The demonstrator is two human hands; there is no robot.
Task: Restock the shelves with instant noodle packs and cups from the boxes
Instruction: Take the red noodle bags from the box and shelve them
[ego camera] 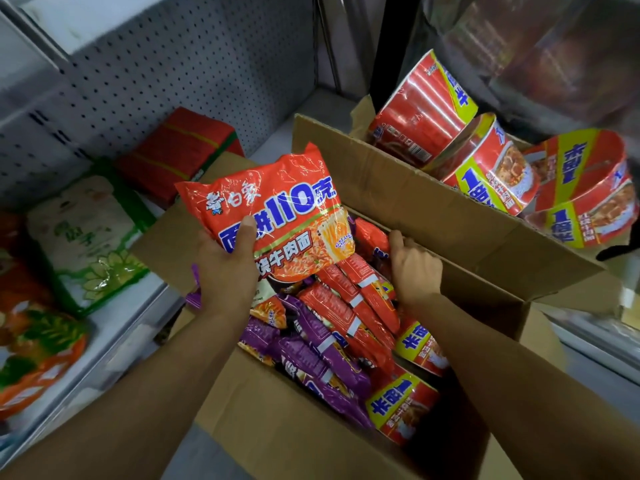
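Nearest, the open cardboard box (284, 434) is packed with purple and orange noodle packs and a few cups. Above it the left hand (227, 268) grips one orange beef-noodle pack (273, 213), lifted clear of the box, thumb on its face. The right hand (414, 265) reaches into the box, fingers curled among the packs; whether it grips one I cannot tell. Unloading is underway. Next, the raised pack wants carrying left onto the shelf (114, 341), beside the packs lying there. Beyond, a second box (446, 192) holds red noodle cups (491, 168).

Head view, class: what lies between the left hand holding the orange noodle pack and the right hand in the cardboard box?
Red noodle packs standing on edge in the open brown cardboard box, seen in the head view.
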